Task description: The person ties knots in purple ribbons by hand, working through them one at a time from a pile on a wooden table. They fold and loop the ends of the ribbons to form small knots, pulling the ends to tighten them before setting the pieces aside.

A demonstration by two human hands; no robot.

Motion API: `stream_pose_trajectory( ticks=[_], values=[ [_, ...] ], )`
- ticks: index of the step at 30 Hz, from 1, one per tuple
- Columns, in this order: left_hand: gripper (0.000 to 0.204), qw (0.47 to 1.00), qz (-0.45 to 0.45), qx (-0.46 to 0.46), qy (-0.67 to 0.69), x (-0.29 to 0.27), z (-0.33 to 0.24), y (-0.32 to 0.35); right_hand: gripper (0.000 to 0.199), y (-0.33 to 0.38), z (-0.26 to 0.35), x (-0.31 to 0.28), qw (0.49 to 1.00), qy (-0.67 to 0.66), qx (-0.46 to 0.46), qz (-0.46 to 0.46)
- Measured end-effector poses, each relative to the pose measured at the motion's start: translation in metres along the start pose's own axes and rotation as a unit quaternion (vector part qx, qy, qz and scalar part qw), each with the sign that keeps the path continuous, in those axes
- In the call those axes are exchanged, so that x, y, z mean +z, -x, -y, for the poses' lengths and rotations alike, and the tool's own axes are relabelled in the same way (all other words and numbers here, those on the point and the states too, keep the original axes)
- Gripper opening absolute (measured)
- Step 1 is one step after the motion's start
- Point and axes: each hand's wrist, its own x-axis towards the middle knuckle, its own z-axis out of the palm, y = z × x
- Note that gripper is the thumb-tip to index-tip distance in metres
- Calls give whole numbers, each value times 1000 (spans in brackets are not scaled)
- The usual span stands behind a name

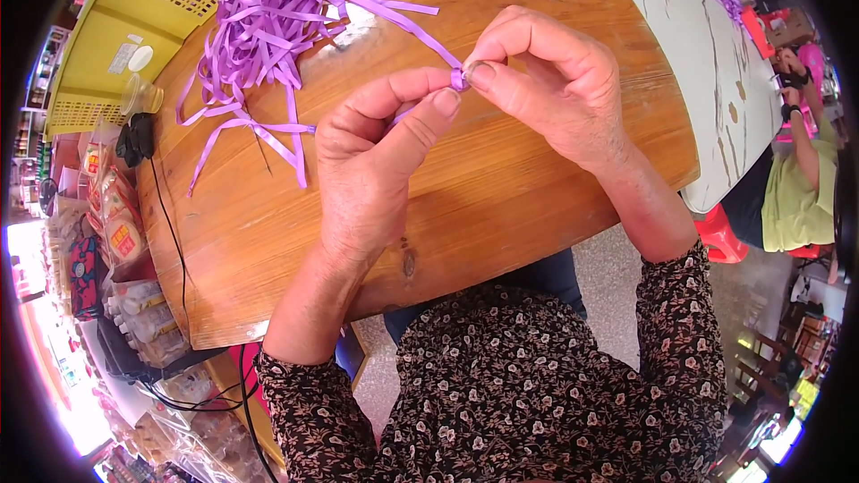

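Purple ribbon (458,79) pinched between left hand (371,161) and right hand (546,80).

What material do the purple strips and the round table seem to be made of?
The thin flat purple strips look like plastic ribbon: they shine slightly and keep sharp creases, though coated paper is possible. The round brown table looks like varnished wood: grain lines, a dark knot and a soft gloss show on its top.

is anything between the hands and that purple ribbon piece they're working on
Nothing visible. The left hand and right hand both pinch the small folded purple ribbon piece directly at their fingertips, above the wooden table. Its loose strand runs back to the ribbon pile, clear of both hands.
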Motion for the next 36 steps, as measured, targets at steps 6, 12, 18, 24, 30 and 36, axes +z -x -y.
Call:
stream_pose_trajectory(
  ticks=[6,12,18,24,30,36],
  values=[
    [11,998,-50,18,-34,3,-1,1,6,0,1,0,1000,-5,11,-7],
    [11,999,-37,5,-21,1,-2,1,18,-3,2,-4,999,40,-9,2],
    [11,1000,-21,19,-8,2,-1,2,36,-12,12,-3,952,234,-189,47],
    [10,997,5,54,-55,5,2,4,34,-8,9,-6,905,329,-261,74],
    [9,988,-5,71,-135,-1,13,4,29,-5,12,-7,886,370,-266,81],
    [8,961,47,133,-239,-5,18,2,22,-6,22,-11,871,403,-262,107]
  ],
)
